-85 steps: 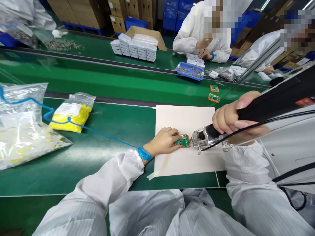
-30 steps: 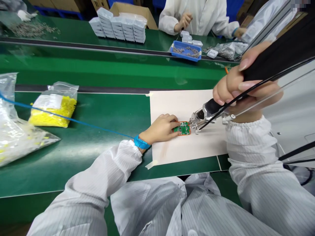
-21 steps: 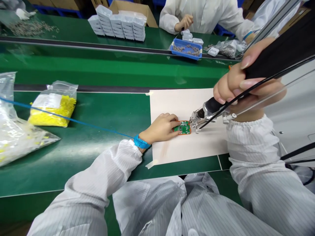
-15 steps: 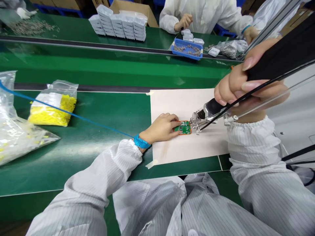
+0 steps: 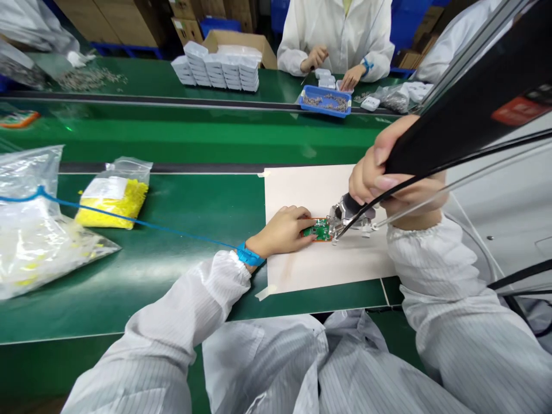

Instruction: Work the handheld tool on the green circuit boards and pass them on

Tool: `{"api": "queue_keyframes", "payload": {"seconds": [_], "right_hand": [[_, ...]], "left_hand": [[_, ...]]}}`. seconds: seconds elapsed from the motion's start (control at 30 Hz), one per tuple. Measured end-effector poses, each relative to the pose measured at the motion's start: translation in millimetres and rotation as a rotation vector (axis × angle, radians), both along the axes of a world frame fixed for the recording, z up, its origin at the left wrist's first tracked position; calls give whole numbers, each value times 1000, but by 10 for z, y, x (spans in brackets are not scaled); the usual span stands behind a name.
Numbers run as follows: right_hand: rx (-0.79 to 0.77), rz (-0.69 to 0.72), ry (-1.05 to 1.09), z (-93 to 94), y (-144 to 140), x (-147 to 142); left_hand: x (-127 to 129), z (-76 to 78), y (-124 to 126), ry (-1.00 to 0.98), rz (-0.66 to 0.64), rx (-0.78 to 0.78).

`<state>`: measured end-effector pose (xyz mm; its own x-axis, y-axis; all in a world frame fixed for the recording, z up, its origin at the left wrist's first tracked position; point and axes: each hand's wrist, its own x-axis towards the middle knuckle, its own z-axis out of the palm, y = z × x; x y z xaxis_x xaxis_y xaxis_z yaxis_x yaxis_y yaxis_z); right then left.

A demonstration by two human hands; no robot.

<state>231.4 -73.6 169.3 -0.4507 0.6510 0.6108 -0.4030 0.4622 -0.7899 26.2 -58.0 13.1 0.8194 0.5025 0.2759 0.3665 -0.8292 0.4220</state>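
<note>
A small green circuit board point(image 5: 319, 230) in an orange frame lies on a beige mat point(image 5: 319, 264). My left hand point(image 5: 282, 231) presses on the board's left edge and holds it flat; a blue wrist strap point(image 5: 246, 255) with a blue cord circles that wrist. My right hand point(image 5: 390, 175) is wrapped around the black handle of a powered screwdriver point(image 5: 466, 123). The screwdriver's metal tip point(image 5: 340, 221) rests at the board's right edge.
A bag of yellow parts point(image 5: 114, 198) and a larger clear bag point(image 5: 30, 230) lie on the left of the green bench. Beyond the conveyor, a person in white works by a blue tray point(image 5: 324, 103), stacked white trays point(image 5: 219, 72) and a carton.
The screwdriver tip has shifted left onto the board's right edge, and my right hand has come lower and closer. My left hand stays on the board. The view has tilted slightly.
</note>
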Motion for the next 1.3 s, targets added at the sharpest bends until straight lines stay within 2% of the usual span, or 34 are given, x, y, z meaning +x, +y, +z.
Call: {"api": "queue_keyframes", "payload": {"seconds": [0.07,0.2,0.3,0.4,0.53,0.67,0.9,1.07,1.17,1.3], "right_hand": [[15,-20,27,48,45,138],[17,-132,16,292,61,541],[62,-205,24,372,55,655],[134,-115,67,274,97,544],[48,-11,-36,142,156,366],[35,40,-58,131,160,321],[51,23,-17,99,167,298],[-65,-102,-46,124,85,257],[-77,-127,-27,155,49,231],[-81,-70,-80,178,74,258]], "left_hand": [[-11,-10,3,-1,-3,5],[-2,-23,5,-4,-4,13],[31,-13,4,-11,-5,10],[50,0,4,-19,-5,3],[34,3,-1,-16,-28,-4],[16,11,-13,-17,-52,-1],[16,30,-20,-11,-49,-9],[11,-4,-11,-18,-41,-6],[8,-14,-5,-20,-47,-9],[3,-14,0,-23,-44,-12]]}}
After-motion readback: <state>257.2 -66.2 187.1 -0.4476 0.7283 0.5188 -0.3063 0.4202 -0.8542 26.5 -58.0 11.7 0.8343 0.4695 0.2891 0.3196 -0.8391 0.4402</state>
